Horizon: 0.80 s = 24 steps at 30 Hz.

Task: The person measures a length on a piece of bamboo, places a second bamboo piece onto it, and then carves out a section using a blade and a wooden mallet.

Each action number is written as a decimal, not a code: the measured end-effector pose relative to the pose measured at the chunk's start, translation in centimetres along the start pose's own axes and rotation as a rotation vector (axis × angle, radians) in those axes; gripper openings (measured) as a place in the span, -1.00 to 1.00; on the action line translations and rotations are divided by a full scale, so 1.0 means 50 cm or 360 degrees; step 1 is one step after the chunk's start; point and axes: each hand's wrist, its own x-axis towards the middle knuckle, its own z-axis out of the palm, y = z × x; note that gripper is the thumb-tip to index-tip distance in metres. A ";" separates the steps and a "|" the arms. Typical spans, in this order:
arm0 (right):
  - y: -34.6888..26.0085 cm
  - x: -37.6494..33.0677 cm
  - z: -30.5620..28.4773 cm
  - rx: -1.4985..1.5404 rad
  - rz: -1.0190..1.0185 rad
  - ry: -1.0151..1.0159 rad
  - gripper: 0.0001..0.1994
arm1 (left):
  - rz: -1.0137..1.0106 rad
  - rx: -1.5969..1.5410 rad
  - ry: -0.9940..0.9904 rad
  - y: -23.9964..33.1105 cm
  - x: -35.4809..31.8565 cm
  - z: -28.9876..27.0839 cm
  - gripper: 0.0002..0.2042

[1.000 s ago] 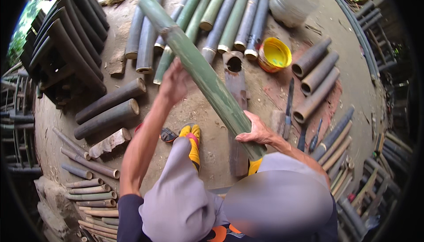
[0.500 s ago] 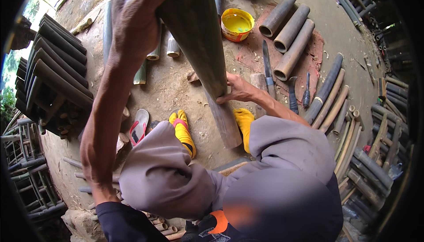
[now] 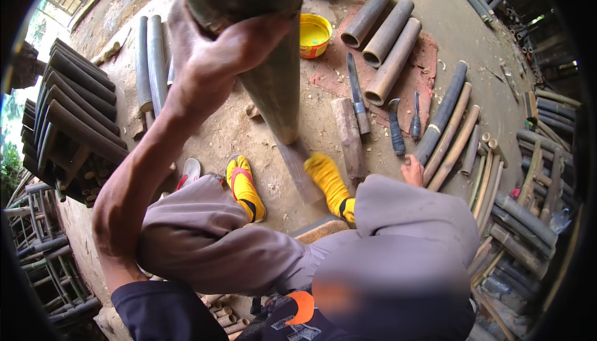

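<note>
Bamboo is standing nearly upright in front of you: you are gripping the pole (image 3: 267, 61) near its top with your left hand (image 3: 217, 55), fingers wrapped tight around it, and its lower end is resting on the wooden block (image 3: 301, 170) lying on the dirt floor between your yellow shoes (image 3: 245, 185). Your right hand (image 3: 411, 170) is reaching down to the right of the pole, beside your knee; you are holding nothing visible in it, and whether the fingers are spread or curled cannot be told. Right of the pole, a knife (image 3: 356, 92), a mallet (image 3: 348, 137) and two chisels (image 3: 404, 123) are lying untouched, so the cutting seems not yet begun; the pole looks whole. Beyond them three cut tubes (image 3: 388, 42) are lying on a red mat, which suggests some sections are already finished. A yellow bowl (image 3: 314, 33) is sitting just behind the pole.
</note>
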 end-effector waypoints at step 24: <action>-0.316 0.300 0.142 0.0359 0.0026 0.0008 -0.55 | 0.0147 0.0159 0.0937 -0.172 -0.237 0.040 -0.18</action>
